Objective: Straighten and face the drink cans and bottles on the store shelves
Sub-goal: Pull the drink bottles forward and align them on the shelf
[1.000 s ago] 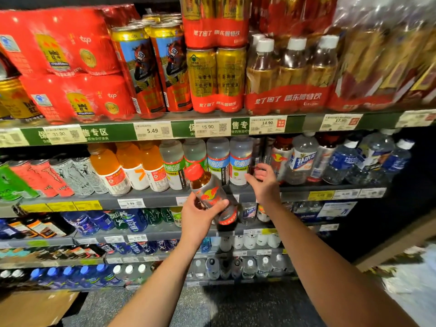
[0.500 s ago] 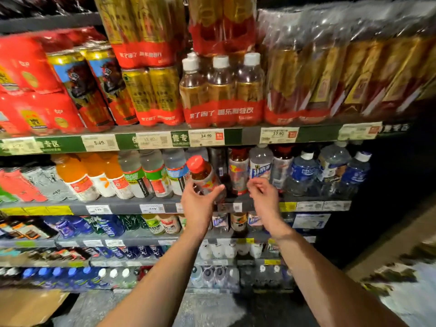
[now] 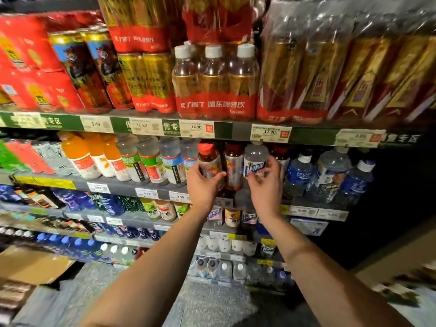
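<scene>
Both hands worked beside the brown bottle [image 3: 233,166]: left hand [image 3: 204,185] gripped a red-capped bottle [image 3: 208,161] to seat it, right hand [image 3: 264,182] pinched the clear bottle [image 3: 255,159] to face its label

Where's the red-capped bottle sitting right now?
In the head view, centre: the red-capped bottle is on the second shelf, gripped by the left hand, just left of another red-capped bottle.

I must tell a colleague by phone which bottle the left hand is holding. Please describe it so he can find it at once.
Find the shelf just below the green price strip, where the orange bottles stand at its left end. Near the middle, the left hand grips the red-capped bottle of dark amber drink. The clear bottles to its left are pale.
</scene>
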Tool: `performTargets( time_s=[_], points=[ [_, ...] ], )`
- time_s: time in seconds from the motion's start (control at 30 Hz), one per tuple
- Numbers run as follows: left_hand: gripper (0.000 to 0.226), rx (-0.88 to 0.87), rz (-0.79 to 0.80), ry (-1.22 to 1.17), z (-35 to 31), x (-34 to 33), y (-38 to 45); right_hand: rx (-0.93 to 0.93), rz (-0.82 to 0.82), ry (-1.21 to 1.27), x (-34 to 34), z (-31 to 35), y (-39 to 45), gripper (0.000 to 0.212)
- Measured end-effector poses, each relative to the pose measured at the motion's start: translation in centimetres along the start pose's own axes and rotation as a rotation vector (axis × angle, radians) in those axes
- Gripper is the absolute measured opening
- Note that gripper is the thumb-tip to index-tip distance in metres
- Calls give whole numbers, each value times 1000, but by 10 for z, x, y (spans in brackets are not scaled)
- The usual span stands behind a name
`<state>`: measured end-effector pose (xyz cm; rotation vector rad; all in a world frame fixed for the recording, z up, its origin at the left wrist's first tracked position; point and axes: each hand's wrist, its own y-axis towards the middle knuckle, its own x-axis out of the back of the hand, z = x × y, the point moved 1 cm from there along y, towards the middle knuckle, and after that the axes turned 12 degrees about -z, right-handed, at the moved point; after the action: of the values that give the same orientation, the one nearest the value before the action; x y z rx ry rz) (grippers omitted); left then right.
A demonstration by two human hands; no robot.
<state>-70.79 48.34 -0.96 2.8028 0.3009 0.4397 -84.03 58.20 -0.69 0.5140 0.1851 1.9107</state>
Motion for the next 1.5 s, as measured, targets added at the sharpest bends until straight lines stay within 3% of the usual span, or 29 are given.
performTargets(
  time_s=[0.1, 0.23, 0.67, 0.87, 1.0, 1.27, 1.37, 1.5],
  points=[
    [46, -8, 20, 7, 2, -5, -3, 75, -15, -139, -4, 5, 6, 72],
    [53, 6, 30, 61, 11, -12, -4, 128, -25, -281, -8, 8, 11, 66],
    [66, -66, -3, 73, 28, -17, -1, 219, -227, -492, -24, 14, 9, 75],
    [66, -79, 68, 34, 36, -10, 1, 164, -294, -411, -35, 19, 7, 70],
    [64, -58, 81, 16, 34, -6, 2, 18, -296, -295, -41, 20, 6, 83],
    [60, -24, 116, -17, 38, -2, 8, 43, -387, -214, -43, 25, -4, 84],
    [59, -29, 115, -43, 39, -1, 9, 20, -335, -32, -43, 27, -14, 77],
    [59, -47, 132, -78, 45, 0, 12, 78, -280, -177, -47, 24, -22, 63]
  ],
)
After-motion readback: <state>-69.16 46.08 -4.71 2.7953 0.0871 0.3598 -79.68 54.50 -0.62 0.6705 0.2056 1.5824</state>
